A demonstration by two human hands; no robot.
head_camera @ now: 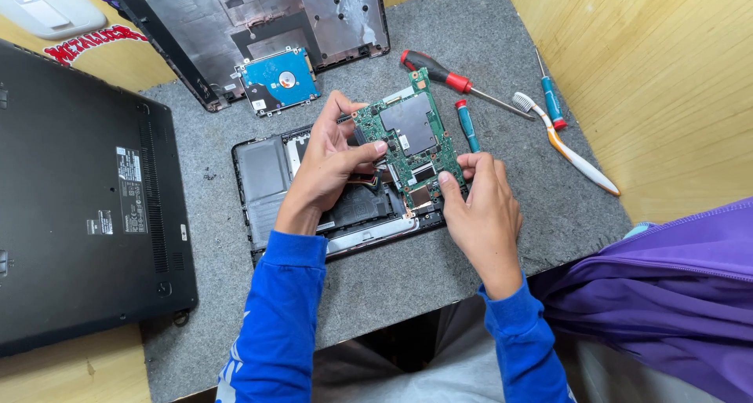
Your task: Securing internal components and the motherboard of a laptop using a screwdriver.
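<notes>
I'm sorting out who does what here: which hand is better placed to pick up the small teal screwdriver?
Probably the right hand: the teal screwdriver lies just beyond its fingers, while the left hand grips the board's far side.

both hands hold a green circuit board just above an opened laptop base on a grey felt mat. the left hand pinches the board's left edge, thumb on top; the right hand grips its lower right corner. behind the board lie a hard drive with a blue label on a removed bottom cover, a red-handled screwdriver, two small teal screwdrivers and a toothbrush. a closed black laptop lies at the left. purple cloth, perhaps a jacket, fills the right corner.
</notes>
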